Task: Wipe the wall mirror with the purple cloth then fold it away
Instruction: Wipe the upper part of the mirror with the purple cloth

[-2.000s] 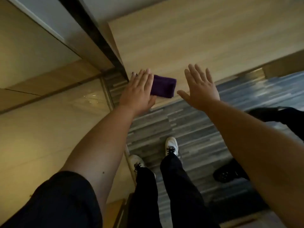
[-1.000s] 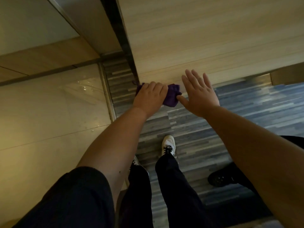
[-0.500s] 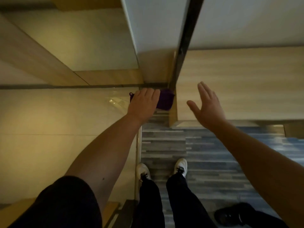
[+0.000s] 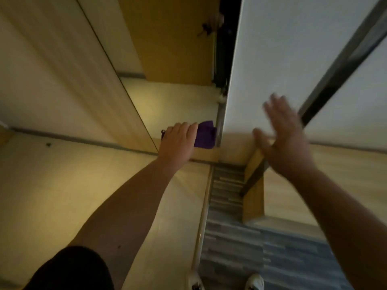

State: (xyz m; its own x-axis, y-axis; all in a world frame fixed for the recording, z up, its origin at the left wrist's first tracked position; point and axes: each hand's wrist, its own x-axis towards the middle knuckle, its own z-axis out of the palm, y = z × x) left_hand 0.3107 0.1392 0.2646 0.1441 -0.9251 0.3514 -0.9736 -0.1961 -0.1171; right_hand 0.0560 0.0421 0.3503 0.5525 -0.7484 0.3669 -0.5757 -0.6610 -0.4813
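The purple cloth [image 4: 206,137] is bunched under my left hand [image 4: 178,141], which presses it flat against the glossy wall mirror [image 4: 171,97] close to the mirror's right edge. Only the cloth's right half shows past my fingers. My right hand [image 4: 280,135] is raised to the right of it, fingers spread and blurred by motion, holding nothing, in front of a white wall panel [image 4: 272,59]. My left forearm reaches up from the lower left.
A dark strip [image 4: 345,59] crosses the white panel diagonally. A wooden panel [image 4: 253,195] stands below my right hand. Striped grey carpet [image 4: 230,237] lies beneath, with a metal floor strip [image 4: 202,227] and my white shoes [image 4: 254,283] at the bottom edge.
The view has tilted upward. My left hand has slid the cloth higher and leftward, from the wooden panel's edge onto the glossy surface. My right hand has risen and blurs.
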